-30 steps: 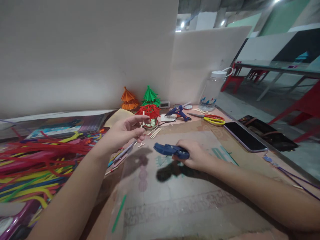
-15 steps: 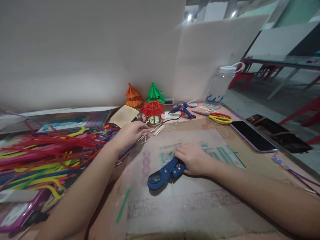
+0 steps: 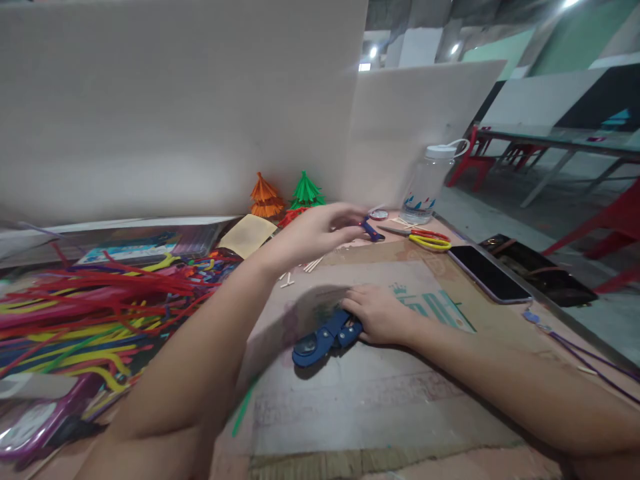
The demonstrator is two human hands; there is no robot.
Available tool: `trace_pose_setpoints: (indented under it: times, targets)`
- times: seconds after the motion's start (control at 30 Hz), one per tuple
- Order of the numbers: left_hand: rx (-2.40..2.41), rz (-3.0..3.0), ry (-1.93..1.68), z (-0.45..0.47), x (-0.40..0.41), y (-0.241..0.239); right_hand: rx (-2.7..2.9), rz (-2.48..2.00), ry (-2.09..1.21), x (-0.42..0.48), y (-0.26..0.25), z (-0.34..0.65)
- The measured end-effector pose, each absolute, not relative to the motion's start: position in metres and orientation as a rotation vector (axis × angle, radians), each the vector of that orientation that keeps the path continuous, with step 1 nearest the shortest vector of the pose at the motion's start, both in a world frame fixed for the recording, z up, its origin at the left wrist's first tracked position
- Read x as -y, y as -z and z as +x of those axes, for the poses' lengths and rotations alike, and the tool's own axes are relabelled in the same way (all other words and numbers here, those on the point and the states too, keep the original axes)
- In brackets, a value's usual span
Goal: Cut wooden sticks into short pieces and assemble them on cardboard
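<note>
My left hand [image 3: 320, 232] hovers above the table with its fingers stretched out towards a blue glue gun [image 3: 371, 231], fingertips just short of it or touching; motion blurs them. It hides most of a red paper lantern [image 3: 289, 217]. My right hand [image 3: 381, 313] lies on the cardboard mat [image 3: 380, 400], fingers curled over the handles of a blue cutter [image 3: 320, 335] that rests flat on the mat. Short wooden sticks [image 3: 307, 267] lie between the two hands.
Orange [image 3: 264, 198] and green [image 3: 306, 191] paper trees stand against the white board. A heap of coloured pipe cleaners [image 3: 85, 307] fills the left. Scissors [image 3: 425, 239], a phone [image 3: 487, 272], a black pouch [image 3: 545, 270] and a water bottle [image 3: 426, 183] are at the right. A green stick [image 3: 244, 408] lies near me.
My left hand has risen from the wooden sticks and swung right towards the glue gun. My right hand has brought the blue cutter down onto the mat and stays on it.
</note>
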State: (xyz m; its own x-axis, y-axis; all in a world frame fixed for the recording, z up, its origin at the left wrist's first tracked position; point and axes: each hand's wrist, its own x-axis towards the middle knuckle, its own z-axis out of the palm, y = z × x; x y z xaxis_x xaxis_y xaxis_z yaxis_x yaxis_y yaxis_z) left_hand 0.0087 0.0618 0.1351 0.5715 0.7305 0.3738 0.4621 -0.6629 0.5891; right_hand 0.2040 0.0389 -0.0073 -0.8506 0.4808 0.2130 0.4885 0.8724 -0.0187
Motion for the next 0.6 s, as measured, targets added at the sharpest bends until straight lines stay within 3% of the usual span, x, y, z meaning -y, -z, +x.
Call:
trace_pose_setpoints:
  times: [0.07,0.27,0.6]
  targets:
    - [-1.399,2.366,-0.739,-0.018,-0.085,-0.103,2.839,-0.734,0.097,-0.040,0.008,0.203]
    - [-1.715,2.366,-0.556,-0.043,-0.105,-0.025,2.847,-0.717,0.133,-0.042,0.011,0.203]
    - [-1.824,2.406,-0.380,-0.039,-0.108,0.005,2.857,-0.714,0.109,-0.042,0.009,0.202]
